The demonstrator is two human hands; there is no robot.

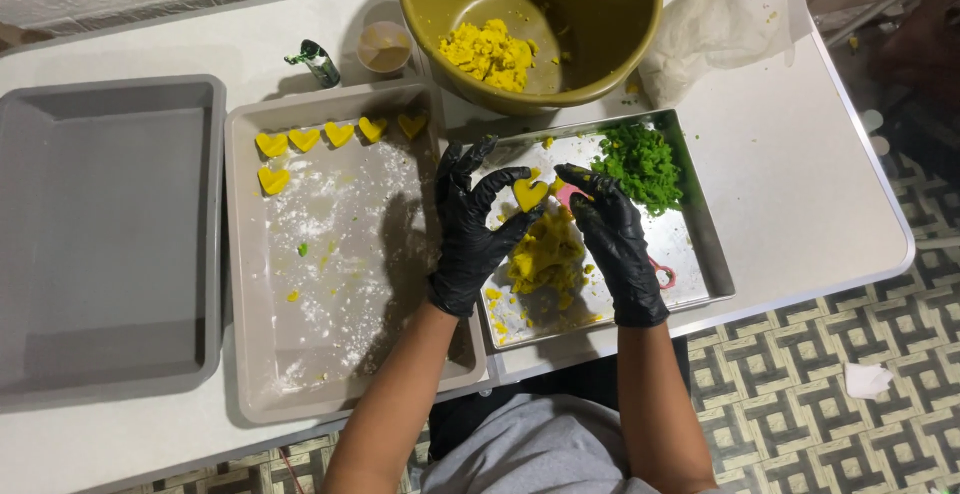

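Yellow dough hearts (338,135): six on tray (340,354); one (529,193) held

Both hands, left (468,239) and right (618,244), wear glossy black rubbery gloves, and the yellow heart (529,193) between them looks soft, matt and doughy. The steel tray (700,244) shines like polished metal, while the beige tray (262,374) is dull plastic dusted with white powder. The olive bowl (620,14) has a smooth plastic sheen, the counter (800,174) a plain matt white.
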